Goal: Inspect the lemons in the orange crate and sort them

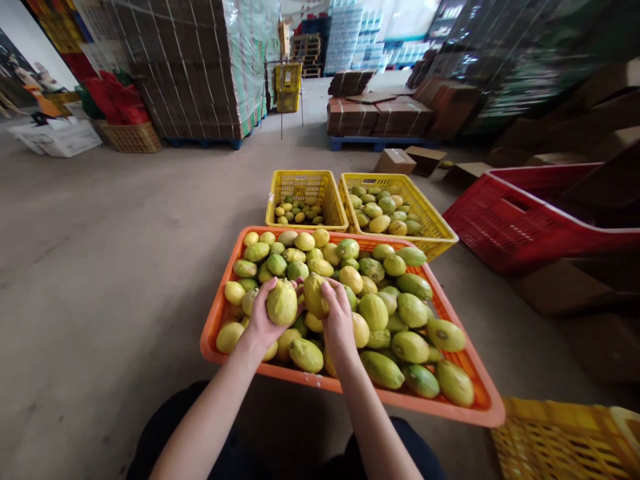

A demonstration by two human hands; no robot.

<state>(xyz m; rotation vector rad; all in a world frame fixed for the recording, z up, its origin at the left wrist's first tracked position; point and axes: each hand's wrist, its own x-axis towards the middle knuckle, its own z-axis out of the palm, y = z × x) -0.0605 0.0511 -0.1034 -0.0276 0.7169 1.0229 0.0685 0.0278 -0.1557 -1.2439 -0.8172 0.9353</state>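
My left hand (265, 317) is wrapped round a yellow-green papaya (281, 303), its rounded side facing me. Just to the right, my right hand (337, 307) grips another papaya (315, 296) from its right side. Both fruits are held close together above an orange crate (493, 410), whose many papayas range from green to yellow. Longer, larger fruits such as one green-yellow papaya (383, 370) lie in its right half, while rounder, smaller ones lie toward the left. The far sides of both hands are partly hidden by the fruit.
Behind the orange crate stand a yellow crate (270, 200) with small fruits and another yellow crate (425, 207) with larger papayas. To the right are a red crate (493, 233) and a yellow crate (560, 427). Farther back, cartons (380, 117) sit on a blue pallet (370, 143).
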